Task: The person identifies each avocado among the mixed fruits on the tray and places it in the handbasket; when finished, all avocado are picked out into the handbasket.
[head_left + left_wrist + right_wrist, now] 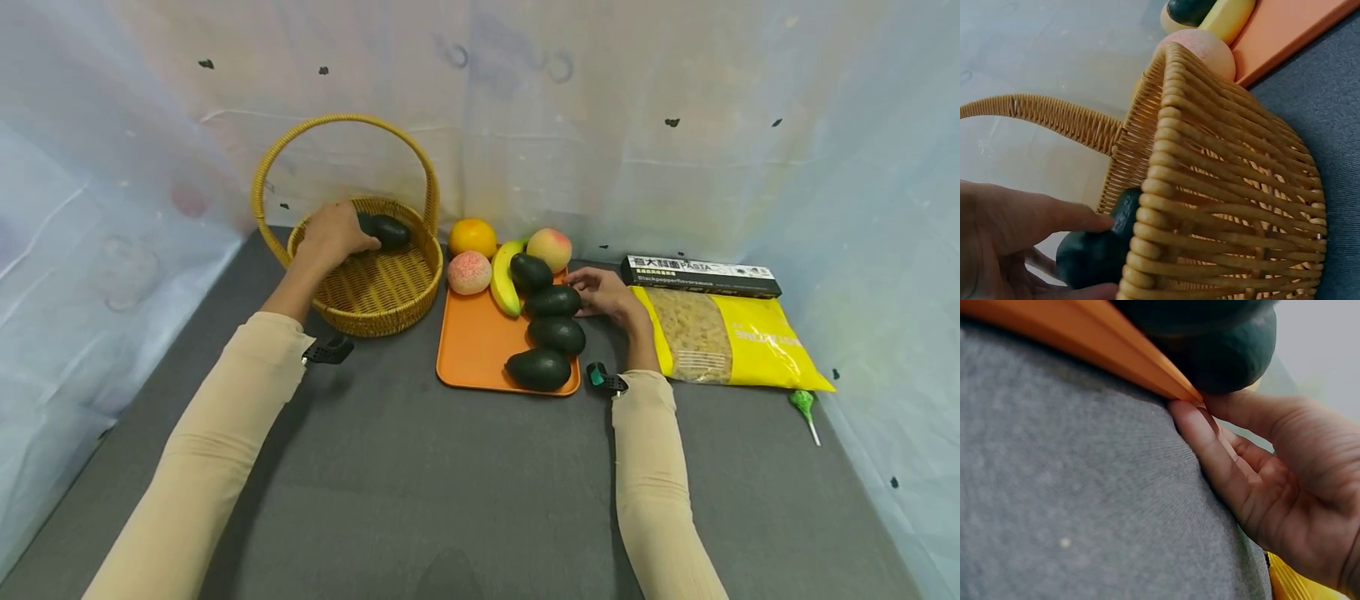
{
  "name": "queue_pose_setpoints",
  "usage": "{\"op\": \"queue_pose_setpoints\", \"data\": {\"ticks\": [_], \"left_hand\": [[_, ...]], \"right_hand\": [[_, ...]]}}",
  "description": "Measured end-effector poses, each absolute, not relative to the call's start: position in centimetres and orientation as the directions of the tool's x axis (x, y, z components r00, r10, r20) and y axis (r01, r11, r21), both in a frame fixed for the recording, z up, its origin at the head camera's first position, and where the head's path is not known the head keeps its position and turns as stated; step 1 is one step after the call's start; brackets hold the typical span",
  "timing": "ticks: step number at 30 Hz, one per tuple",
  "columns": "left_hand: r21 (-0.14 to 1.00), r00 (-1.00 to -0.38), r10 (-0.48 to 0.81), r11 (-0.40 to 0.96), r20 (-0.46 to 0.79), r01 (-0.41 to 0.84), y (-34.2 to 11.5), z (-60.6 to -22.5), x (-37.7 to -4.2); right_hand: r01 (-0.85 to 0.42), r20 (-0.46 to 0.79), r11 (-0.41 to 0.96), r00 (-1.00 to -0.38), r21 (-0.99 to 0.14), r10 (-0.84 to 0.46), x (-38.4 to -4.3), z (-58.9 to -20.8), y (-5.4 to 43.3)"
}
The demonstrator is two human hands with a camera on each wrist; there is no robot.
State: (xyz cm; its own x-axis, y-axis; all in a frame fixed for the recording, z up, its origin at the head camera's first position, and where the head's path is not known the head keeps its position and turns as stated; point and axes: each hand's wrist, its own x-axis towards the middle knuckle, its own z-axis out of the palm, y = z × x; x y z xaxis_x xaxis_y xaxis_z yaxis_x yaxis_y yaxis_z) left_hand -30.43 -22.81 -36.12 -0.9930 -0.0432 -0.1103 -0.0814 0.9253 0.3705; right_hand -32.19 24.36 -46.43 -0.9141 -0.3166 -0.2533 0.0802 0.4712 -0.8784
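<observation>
Head view: left hand (333, 233) grips a dark avocado (1087, 259) at the mouth of the wicker basket (375, 323).
Right hand (606, 293) pinches the edge of the orange tray (480, 350), near four avocados (557, 336).

On the tabletop (450, 467), upper left of the head view: a wicker basket (375, 321); over its left side, the left hand (333, 233); under those fingers, one avocado (1088, 256), with a second avocado (392, 232) just to its right in the basket. At centre, right of the basket: a tray (472, 350), with four avocados (555, 336) in a column down its right side, a banana (504, 283) left of the uppermost, one peach (469, 272) farther left, an orange (472, 238) behind that, another peach (551, 248) behind the column. At the tray's right edge: the right hand (606, 293). Farther right: a pasta bag (765, 337), with a pasta box (705, 275) just behind and a lollipop (802, 404) before its near right corner.
</observation>
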Motion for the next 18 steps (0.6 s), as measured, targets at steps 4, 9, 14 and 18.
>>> {"op": "queue_pose_setpoints", "data": {"ticks": [4, 9, 14, 18], "left_hand": [[0.307, -0.974, -0.056, 0.944, -0.218, -0.123, -22.67, -36.31, -30.48], [0.238, -0.941, -0.037, 0.963, -0.337, -0.123, -22.77, -36.81, -30.37], [0.167, -0.913, -0.060, 0.976, -0.404, -0.138, -22.93, -36.79, -30.36], [0.130, -0.892, -0.085, 0.979, -0.444, -0.158, -22.99, -36.63, -30.23]], "right_hand": [[0.070, -0.246, 0.472, -0.914, -0.879, -0.324, -32.16, -46.47, 24.41], [0.063, -0.238, 0.461, -0.913, -0.885, -0.331, -32.17, -46.59, 24.47], [0.082, -0.252, 0.459, -0.913, -0.885, -0.322, -32.26, -46.60, 24.44], [0.111, -0.271, 0.443, -0.910, -0.889, -0.315, -32.07, -46.13, 24.26]]}}
